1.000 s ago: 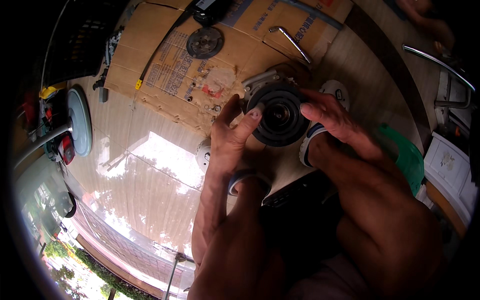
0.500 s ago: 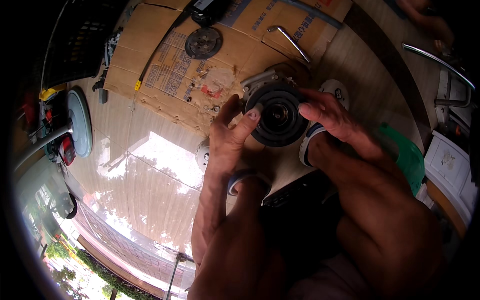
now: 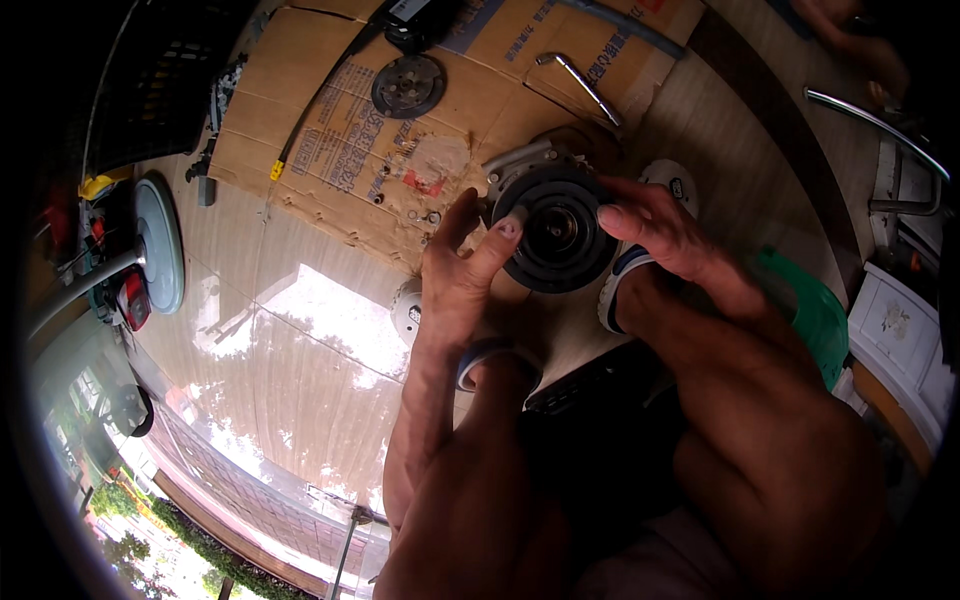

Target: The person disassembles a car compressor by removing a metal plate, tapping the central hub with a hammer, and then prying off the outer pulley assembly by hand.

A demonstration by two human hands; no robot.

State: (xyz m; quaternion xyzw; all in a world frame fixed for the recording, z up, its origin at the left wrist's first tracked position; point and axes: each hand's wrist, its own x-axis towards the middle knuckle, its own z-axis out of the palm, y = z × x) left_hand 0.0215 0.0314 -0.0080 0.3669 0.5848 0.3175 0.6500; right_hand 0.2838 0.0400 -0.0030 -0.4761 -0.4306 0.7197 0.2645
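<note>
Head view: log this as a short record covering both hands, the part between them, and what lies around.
Part: black ringed part, round, its hub visible
Left hand: thumb on the left of its face
Right hand: thumb at its right rim
Beyond part's far edge: grey metal housing
On cardboard: dark disc, silver bent wrench
Right side: green plastic item

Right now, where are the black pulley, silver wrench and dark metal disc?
Black pulley (image 3: 550, 270): head view, lower ring face.
Silver wrench (image 3: 590, 90): head view, middle of shaft.
Dark metal disc (image 3: 408, 88): head view, near its centre.
</note>
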